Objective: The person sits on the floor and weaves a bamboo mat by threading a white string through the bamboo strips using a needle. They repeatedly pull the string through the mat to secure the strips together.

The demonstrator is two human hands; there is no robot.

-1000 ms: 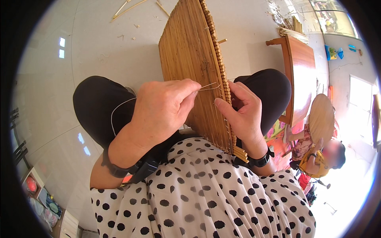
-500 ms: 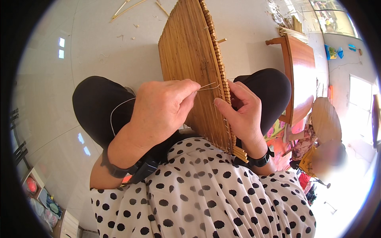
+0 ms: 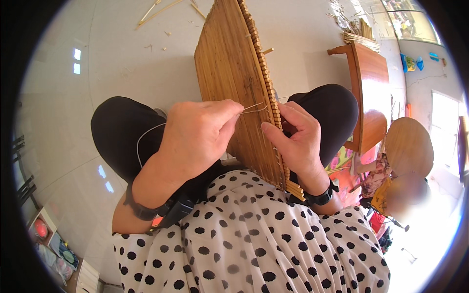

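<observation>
I'm seeing the rod panel (image 3: pixel 222 58) drifting slightly left between the knees (image 3: pixel 332 105); the left hand (image 3: pixel 195 134) is pinching thread (image 3: pixel 252 112), the right hand (image 3: pixel 301 136) is clamping the panel's right edge; work is apparently pausing.

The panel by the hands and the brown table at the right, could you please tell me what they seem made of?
Panel: perhaps bamboo or reed, smooth brown, judging by the round rod ends along its edge. Table: probably wood, varnished, given its reddish-brown colour and bright glare.
</observation>
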